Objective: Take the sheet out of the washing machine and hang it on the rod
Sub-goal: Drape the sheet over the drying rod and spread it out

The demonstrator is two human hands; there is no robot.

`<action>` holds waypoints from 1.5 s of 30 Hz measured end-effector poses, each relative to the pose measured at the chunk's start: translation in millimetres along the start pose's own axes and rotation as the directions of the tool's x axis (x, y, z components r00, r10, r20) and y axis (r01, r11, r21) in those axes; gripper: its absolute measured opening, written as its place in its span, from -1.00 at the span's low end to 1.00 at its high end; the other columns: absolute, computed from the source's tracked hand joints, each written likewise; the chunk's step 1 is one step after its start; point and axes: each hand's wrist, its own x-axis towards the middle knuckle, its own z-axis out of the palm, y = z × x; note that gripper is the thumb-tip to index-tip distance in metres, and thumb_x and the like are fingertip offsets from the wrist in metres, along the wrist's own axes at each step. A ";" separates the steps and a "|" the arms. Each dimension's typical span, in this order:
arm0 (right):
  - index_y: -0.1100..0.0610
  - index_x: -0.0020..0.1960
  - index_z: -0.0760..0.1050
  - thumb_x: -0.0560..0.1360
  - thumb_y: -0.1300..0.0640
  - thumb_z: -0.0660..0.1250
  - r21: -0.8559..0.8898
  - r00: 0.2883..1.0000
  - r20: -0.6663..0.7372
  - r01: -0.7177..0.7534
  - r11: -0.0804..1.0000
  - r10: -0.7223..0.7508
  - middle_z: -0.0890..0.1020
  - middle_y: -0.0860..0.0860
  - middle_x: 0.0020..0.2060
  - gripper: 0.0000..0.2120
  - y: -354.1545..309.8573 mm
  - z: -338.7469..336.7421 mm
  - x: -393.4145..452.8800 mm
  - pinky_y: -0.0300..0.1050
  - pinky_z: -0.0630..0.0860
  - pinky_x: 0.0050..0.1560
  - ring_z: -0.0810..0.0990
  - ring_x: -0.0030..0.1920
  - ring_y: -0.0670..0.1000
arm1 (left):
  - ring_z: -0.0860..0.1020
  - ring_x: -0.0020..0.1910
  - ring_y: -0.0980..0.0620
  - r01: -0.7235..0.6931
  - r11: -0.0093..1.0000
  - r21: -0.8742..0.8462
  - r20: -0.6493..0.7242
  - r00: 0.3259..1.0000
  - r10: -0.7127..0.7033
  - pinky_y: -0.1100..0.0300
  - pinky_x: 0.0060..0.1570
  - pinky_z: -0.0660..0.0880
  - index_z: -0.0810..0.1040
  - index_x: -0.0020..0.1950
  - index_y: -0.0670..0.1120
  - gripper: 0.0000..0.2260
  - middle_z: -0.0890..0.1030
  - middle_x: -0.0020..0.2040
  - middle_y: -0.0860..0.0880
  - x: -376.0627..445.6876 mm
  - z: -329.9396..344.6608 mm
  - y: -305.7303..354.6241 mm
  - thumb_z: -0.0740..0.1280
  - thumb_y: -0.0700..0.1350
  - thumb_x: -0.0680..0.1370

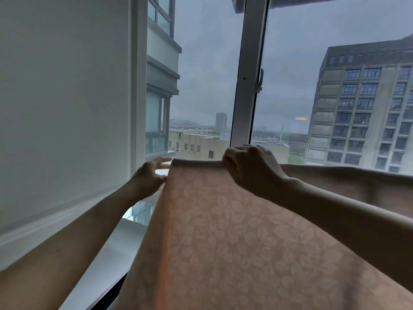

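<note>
A peach sheet (234, 231) with a pale leaf pattern hangs folded over a horizontal line in front of the window; the rod under the fold is hidden by the cloth. My right hand (250, 166) grips the sheet's top fold with curled fingers. My left hand (149, 175) is at the sheet's left edge just below the fold, fingers stretched forward; its thumb seems to touch the cloth edge.
A white wall (62, 108) stands close on the left. The window frame post (248, 74) rises straight ahead, with glass panes and buildings outside. A white sill (107, 258) runs below the left arm.
</note>
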 end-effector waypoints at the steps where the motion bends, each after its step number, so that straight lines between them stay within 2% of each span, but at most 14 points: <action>1: 0.08 -0.17 0.53 0.57 0.05 0.19 -0.001 1.000 0.007 0.004 1.000 -0.004 0.60 -0.04 -0.33 -0.77 0.9 0.5 -1.5 -0.13 0.48 -0.23 0.57 -0.30 0.03 | 0.61 0.02 0.09 0.010 0.998 -0.065 0.077 0.997 -0.005 0.16 -0.01 0.56 0.50 0.29 -0.05 -0.51 0.61 0.16 -0.02 -2.1 2.1 -2.4 0.46 -0.06 0.37; 3: 0.07 -0.15 0.54 0.57 0.04 0.18 0.018 1.000 0.005 -0.005 1.000 0.005 0.61 -0.05 -0.30 -0.78 2.6 0.1 -1.3 -0.17 0.43 -0.28 0.57 -0.28 0.02 | 0.63 -0.12 0.19 0.034 0.972 -0.232 0.125 0.992 -0.005 0.29 -0.16 0.55 0.50 0.25 -0.06 -0.62 0.63 0.07 -0.05 -12.9 4.0 0.5 0.41 -0.17 0.43; 7: 0.10 -0.11 0.56 0.58 0.04 0.20 0.049 1.000 0.016 0.015 0.999 -0.016 0.61 -0.04 -0.25 -0.79 -2.6 1.3 -0.9 -0.14 0.48 -0.26 0.57 -0.24 0.00 | 0.63 0.00 0.10 0.024 0.928 -0.371 0.105 0.994 0.016 0.15 0.01 0.50 0.54 0.19 -0.06 -0.76 0.66 0.03 -0.03 -22.2 0.3 -3.8 0.32 -0.10 0.52; 10: 0.11 -0.13 0.57 0.57 0.05 0.24 0.071 1.000 0.024 0.004 0.997 -0.006 0.61 -0.03 -0.24 -0.79 -4.3 1.9 4.4 -0.08 0.53 -0.24 0.58 -0.23 0.00 | 0.64 -0.10 0.15 -0.139 0.981 -0.138 0.058 0.987 0.148 0.35 -0.13 0.51 0.61 0.02 -0.12 -0.82 0.67 -0.09 -0.01 -25.1 -1.2 -5.1 0.38 -0.06 0.50; 13: 0.09 -0.13 0.57 0.56 0.06 0.28 0.021 0.999 0.038 0.023 0.999 -0.024 0.63 -0.04 -0.23 -0.83 -6.9 2.2 10.2 -0.06 0.55 -0.21 0.58 -0.17 0.00 | 0.62 -0.26 0.16 -0.209 0.965 0.159 -0.033 0.976 0.217 0.28 -0.18 0.46 0.68 -0.11 -0.10 -0.88 0.68 -0.22 0.01 -22.7 -3.3 -10.2 0.39 -0.08 0.51; 16: 0.11 -0.17 0.56 0.55 0.14 0.29 -0.069 0.999 0.029 0.045 0.997 -0.043 0.62 -0.02 -0.26 -0.86 -8.6 2.6 15.5 -0.11 0.51 -0.21 0.56 -0.18 0.01 | 0.61 -0.26 0.08 -0.155 0.970 0.186 -0.333 0.919 0.210 0.27 -0.16 0.45 0.69 -0.07 -0.18 -0.87 0.68 -0.22 -0.02 -13.8 -10.1 -8.3 0.38 -0.15 0.53; 18: 0.12 -0.16 0.55 0.54 0.17 0.29 -0.093 1.000 -0.012 0.011 0.996 -0.012 0.61 0.00 -0.26 -0.87 -10.1 2.5 18.8 -0.17 0.41 -0.25 0.57 -0.20 0.03 | 0.59 -0.26 0.08 -0.134 0.979 0.152 -0.418 0.889 0.187 0.29 -0.18 0.44 0.68 -0.07 -0.18 -0.87 0.65 -0.23 0.00 -11.3 -14.3 -2.4 0.37 -0.16 0.54; 22: 0.12 -0.11 0.50 0.58 0.15 0.21 -0.018 0.999 0.027 -0.031 0.999 0.032 0.57 -0.01 -0.26 -0.86 -17.8 8.2 13.0 -0.12 0.49 -0.26 0.56 -0.29 0.01 | 0.64 -0.30 0.06 -0.080 0.989 0.122 -0.199 0.975 0.103 0.21 -0.14 0.55 0.64 -0.15 -0.13 -0.92 0.67 -0.25 -0.03 -16.0 -7.3 -8.7 0.38 -0.19 0.53; 27: 0.09 0.11 0.47 0.60 0.06 0.15 0.042 0.994 0.099 0.037 0.998 -0.041 0.62 -0.01 -0.14 -0.81 -26.0 9.7 6.6 -0.16 0.44 -0.23 0.61 -0.20 0.02 | 0.66 -0.31 0.10 -0.102 0.994 0.049 -0.029 0.994 0.104 0.15 -0.20 0.62 0.61 -0.10 -0.06 -0.92 0.67 -0.23 0.02 -39.1 6.8 -15.4 0.36 -0.22 0.53; 31: 0.11 0.19 0.46 0.57 0.11 0.19 0.007 0.981 0.103 0.162 0.987 -0.162 0.62 0.05 -0.01 -0.77 -37.3 12.2 7.2 -0.08 0.55 -0.10 0.59 -0.02 0.05 | 0.62 -0.31 0.17 -0.032 0.995 0.096 -0.060 0.997 0.038 0.30 -0.23 0.55 0.59 -0.08 0.00 -0.88 0.65 -0.22 0.08 -60.7 11.1 -10.4 0.31 -0.19 0.57; 34: 0.16 0.16 0.51 0.51 0.14 0.29 -0.011 0.966 0.090 0.245 0.969 -0.243 0.62 0.10 0.05 -0.75 -51.6 13.8 7.0 0.02 0.56 0.03 0.56 0.11 0.10 | 0.62 -0.17 0.15 -0.053 0.930 0.363 -0.026 0.997 0.067 0.39 -0.19 0.49 0.58 0.11 -0.07 -0.83 0.64 -0.09 0.07 -86.9 10.1 -6.9 0.29 -0.05 0.58; 36: 0.16 0.11 0.54 0.46 0.16 0.35 0.027 0.961 0.053 0.271 0.962 -0.272 0.64 0.09 0.02 -0.76 -61.4 17.7 2.9 0.03 0.57 0.03 0.57 0.09 0.11 | 0.62 -0.05 0.09 -0.080 0.818 0.569 -0.023 0.993 0.114 0.26 -0.08 0.50 0.53 0.20 -0.04 -0.76 0.65 0.00 0.07 -107.1 7.8 -8.0 0.30 0.00 0.57; 39: 0.12 0.09 0.55 0.47 0.10 0.34 0.091 0.955 0.030 0.292 0.952 -0.296 0.65 0.04 -0.03 -0.79 -76.5 32.6 -8.9 -0.01 0.57 0.03 0.58 0.06 0.08 | 0.60 0.03 0.04 0.005 0.766 0.643 -0.102 0.992 0.080 0.10 0.03 0.53 0.49 0.24 0.02 -0.74 0.64 0.03 0.09 -140.0 3.6 -8.7 0.29 0.02 0.57; 45: 0.11 0.04 0.53 0.51 0.09 0.12 0.225 0.892 0.162 0.384 0.895 -0.423 0.63 0.02 -0.12 -0.75 -128.1 88.0 -51.1 -0.04 0.54 -0.10 0.56 -0.08 0.05 | 0.55 0.07 -0.08 0.261 0.604 0.753 -0.217 0.965 -0.146 0.12 0.07 0.47 0.47 0.24 0.08 -0.75 0.60 0.06 0.00 -230.6 -19.4 -22.4 0.21 0.04 0.58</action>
